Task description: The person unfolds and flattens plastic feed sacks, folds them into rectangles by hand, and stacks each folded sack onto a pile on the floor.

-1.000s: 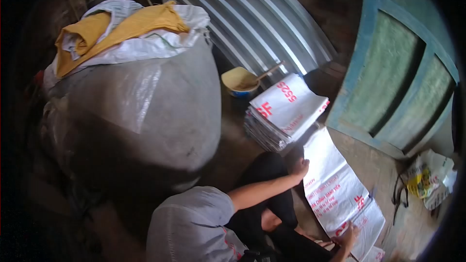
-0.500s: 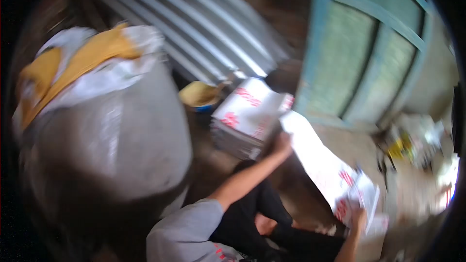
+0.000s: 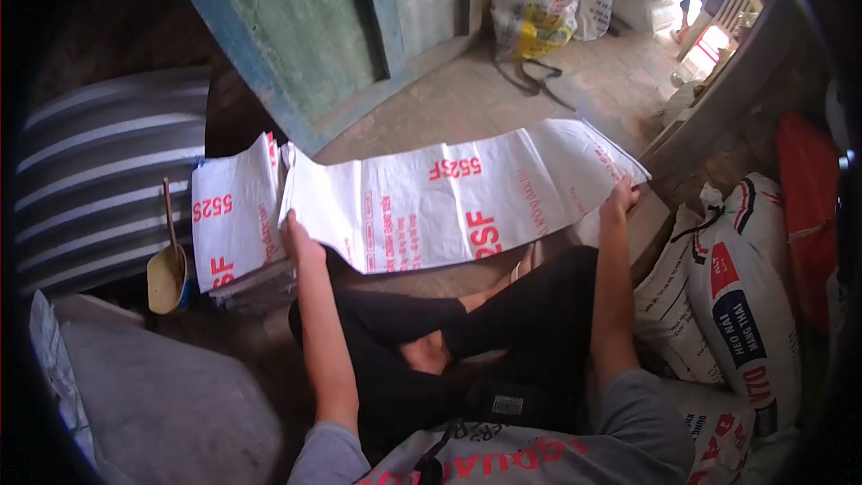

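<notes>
A long white sack (image 3: 413, 202) with red "552SF" print stretches across in front of my crossed legs. My left hand (image 3: 301, 241) grips its lower left edge, right beside a stack of folded white sacks (image 3: 238, 220) with the same red print. At the far right end, my right hand (image 3: 620, 199) is closed on the sack's corner. The sack hangs fairly flat between both hands, with a few creases across it. Part of the stack lies hidden behind my left hand and the sack's edge.
A yellowish scoop (image 3: 167, 280) with a stick in it stands left of the stack, before corrugated metal sheeting (image 3: 117, 180). Behind is a green door (image 3: 305, 36). Filled feed sacks (image 3: 736, 305) crowd my right side. Plastic bags (image 3: 548, 13) lie farther back.
My view has swung to the right, bringing the filled sacks into sight. The sack, which slanted down toward my right hand, is now stretched nearly level between both hands.
</notes>
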A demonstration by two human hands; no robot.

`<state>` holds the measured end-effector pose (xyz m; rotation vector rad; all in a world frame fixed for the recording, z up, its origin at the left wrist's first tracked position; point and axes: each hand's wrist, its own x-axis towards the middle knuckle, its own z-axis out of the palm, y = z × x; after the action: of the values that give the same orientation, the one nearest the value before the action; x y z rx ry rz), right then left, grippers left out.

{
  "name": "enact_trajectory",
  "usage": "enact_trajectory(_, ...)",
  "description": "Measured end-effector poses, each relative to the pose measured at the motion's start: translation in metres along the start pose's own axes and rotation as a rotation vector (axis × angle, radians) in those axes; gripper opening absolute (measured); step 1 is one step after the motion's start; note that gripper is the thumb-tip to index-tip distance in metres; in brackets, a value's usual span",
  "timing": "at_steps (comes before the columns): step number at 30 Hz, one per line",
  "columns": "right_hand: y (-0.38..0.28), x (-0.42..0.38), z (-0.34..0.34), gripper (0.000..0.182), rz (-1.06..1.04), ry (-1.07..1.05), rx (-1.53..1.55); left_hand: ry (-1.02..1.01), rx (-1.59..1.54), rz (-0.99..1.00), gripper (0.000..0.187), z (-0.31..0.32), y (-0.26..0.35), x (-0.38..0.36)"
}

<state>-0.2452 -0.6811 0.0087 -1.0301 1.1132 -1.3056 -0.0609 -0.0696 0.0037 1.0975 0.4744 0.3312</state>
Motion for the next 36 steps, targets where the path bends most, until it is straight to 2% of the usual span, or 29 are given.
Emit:
enact_trajectory(1,0.006,0.005,0.001,0.043,0.016,-0.054,-0.019,0.062,0.030,0.010,0.046,0.004,0.001,-0.002)
enact_trajectory(3,0.013,0.007,0.004,0.043,-0.017,-0.100,-0.056,0.184,0.316,0.109,0.050,0.018,0.011,-0.021)
enact_trajectory(5,0.010,0.005,0.001,0.041,0.027,-0.178,-0.089,0.110,0.512,0.189,0.054,0.036,0.038,-0.061)
enact_trajectory(7,0.002,-0.001,0.002,0.040,0.013,-0.186,-0.091,0.018,0.596,0.228,0.053,0.039,0.026,-0.064)
enact_trajectory(8,-0.001,-0.006,0.004,0.040,0.006,-0.190,-0.091,-0.143,0.279,0.379,0.049,0.045,0.006,-0.062)
enact_trajectory(10,0.004,-0.004,0.007,0.039,-0.053,-0.244,-0.070,-0.386,0.390,0.496,0.045,0.054,0.004,-0.090)
enact_trajectory(11,0.006,-0.003,0.007,0.038,-0.084,-0.269,-0.060,-0.532,0.443,0.406,0.037,0.056,0.007,-0.107)
enact_trajectory(12,0.001,-0.008,0.008,0.036,-0.111,-0.265,-0.089,-0.631,0.507,0.545,0.035,0.061,0.000,-0.116)
enact_trajectory(13,-0.008,-0.019,0.009,0.035,-0.139,-0.261,-0.118,-0.752,0.547,0.553,0.035,0.066,-0.004,-0.129)
enact_trajectory(14,-0.018,-0.030,0.010,0.033,-0.166,-0.256,-0.148,-0.874,0.608,0.604,0.040,0.069,-0.006,-0.142)
enact_trajectory(15,-0.025,-0.039,0.011,0.032,-0.200,-0.268,-0.142,-1.005,0.727,0.574,0.049,0.069,-0.012,-0.149)
enact_trajectory(16,-0.029,-0.046,0.012,0.031,-0.234,-0.279,-0.133,-1.157,0.861,0.612,0.067,0.067,-0.027,-0.149)
enact_trajectory(19,-0.023,-0.050,0.014,0.028,-0.359,-0.408,-0.113,-1.368,1.177,0.827,0.081,0.051,-0.060,-0.158)
enact_trajectory(20,-0.016,-0.049,0.016,0.027,-0.404,-0.468,-0.107,-1.447,1.289,0.729,0.089,0.043,-0.067,-0.155)
enact_trajectory(23,-0.002,-0.069,0.022,0.024,-0.442,-0.686,-0.288,-1.416,1.573,0.715,0.085,0.029,-0.086,-0.139)
enact_trajectory(25,-0.027,-0.123,0.026,0.027,-0.413,-0.890,-0.269,-1.357,1.588,0.650,0.082,0.029,-0.085,-0.133)
enact_trajectory(27,-0.039,-0.158,0.028,0.035,-0.529,-1.190,-0.324,-1.313,1.638,0.569,0.080,0.029,-0.087,-0.128)
enact_trajectory(29,-0.021,-0.173,0.030,0.040,-0.550,-1.490,-0.457,-1.257,1.719,0.597,0.076,0.025,-0.087,-0.126)
enact_trajectory(31,-0.006,-0.179,0.027,0.042,-0.652,-1.662,-0.690,-1.202,1.784,0.561,0.078,0.027,-0.085,-0.123)
enact_trajectory(32,0.001,-0.180,0.026,0.044,-0.580,-1.745,-0.744,-1.173,1.814,0.542,0.080,0.027,-0.084,-0.121)
enact_trajectory(33,0.006,-0.181,0.025,0.050,-0.630,-1.823,-0.794,-1.127,1.812,0.507,0.079,0.028,-0.083,-0.118)
enact_trajectory(35,0.017,-0.182,0.023,0.058,-0.479,-1.933,-0.999,-1.040,1.807,0.437,0.078,0.026,-0.079,-0.111)
enact_trajectory(36,0.015,-0.183,0.022,0.058,-0.484,-1.934,-1.002,-0.961,1.780,0.432,0.060,0.025,-0.082,-0.106)
